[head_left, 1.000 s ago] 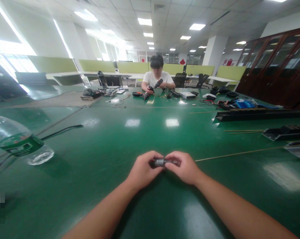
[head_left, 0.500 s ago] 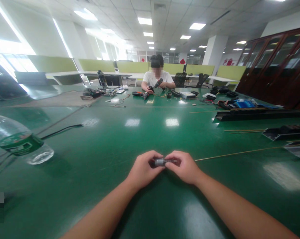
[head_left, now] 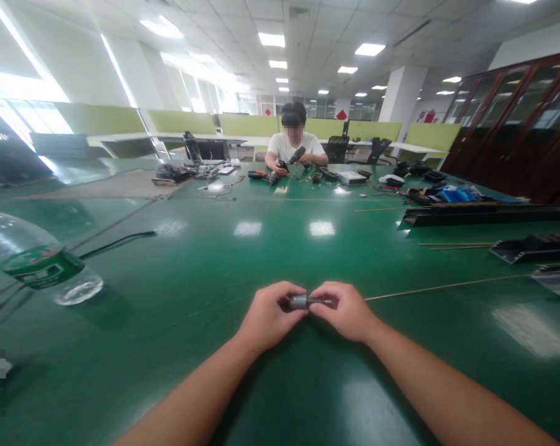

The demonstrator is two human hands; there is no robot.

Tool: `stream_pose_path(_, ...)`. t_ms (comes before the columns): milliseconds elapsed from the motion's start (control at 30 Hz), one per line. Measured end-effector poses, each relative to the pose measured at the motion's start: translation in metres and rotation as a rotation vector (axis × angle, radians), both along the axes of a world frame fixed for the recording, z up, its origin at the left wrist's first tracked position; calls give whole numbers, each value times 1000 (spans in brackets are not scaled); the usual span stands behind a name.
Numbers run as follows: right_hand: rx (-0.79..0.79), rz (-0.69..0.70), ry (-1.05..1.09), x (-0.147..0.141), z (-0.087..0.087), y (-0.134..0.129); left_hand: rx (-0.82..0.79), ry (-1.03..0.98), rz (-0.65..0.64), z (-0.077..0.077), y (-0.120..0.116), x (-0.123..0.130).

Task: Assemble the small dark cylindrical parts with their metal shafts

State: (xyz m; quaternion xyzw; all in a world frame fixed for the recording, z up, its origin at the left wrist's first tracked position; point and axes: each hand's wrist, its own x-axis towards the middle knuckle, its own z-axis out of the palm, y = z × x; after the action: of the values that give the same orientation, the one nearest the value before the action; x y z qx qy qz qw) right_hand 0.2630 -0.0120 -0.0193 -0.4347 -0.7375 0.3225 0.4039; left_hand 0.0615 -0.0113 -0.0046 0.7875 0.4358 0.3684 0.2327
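In front of me, just above the green table (head_left: 205,260), both hands hold a small grey metal cylinder (head_left: 299,301) with a thin dark shaft sticking out to the right. The fingers and thumb of my left hand (head_left: 267,316) are closed round the cylinder's left end and cover it. My right hand (head_left: 347,311) pinches the shaft beside the cylinder between thumb and fingers, and a bright tip (head_left: 327,301) shows inside its curled grip. The fingertips of the two hands nearly meet. What kind of part this is, I cannot make out for certain.
A thin brass-coloured rod (head_left: 419,291) runs right from behind my right hand. Black metal channels (head_left: 447,214) lie at the right. A clear bottle (head_left: 43,269) and a black cable (head_left: 117,244) are at left. Across the table, a person (head_left: 295,142) handles a power tool (head_left: 297,155).
My hands keep almost the same place and grip on the cylinder. The view has shifted very slightly, and the power tool across the table has tilted a little.
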Motion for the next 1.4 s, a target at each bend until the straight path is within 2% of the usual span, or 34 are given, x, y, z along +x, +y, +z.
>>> stream_pose_path(1100,-11,-31,2,0,2,0,-2,-33,26,0,1,-2)
stream_pose_path(1400,-96,-46,60,-1,-1,0,10,-53,44,-3,4,-3)
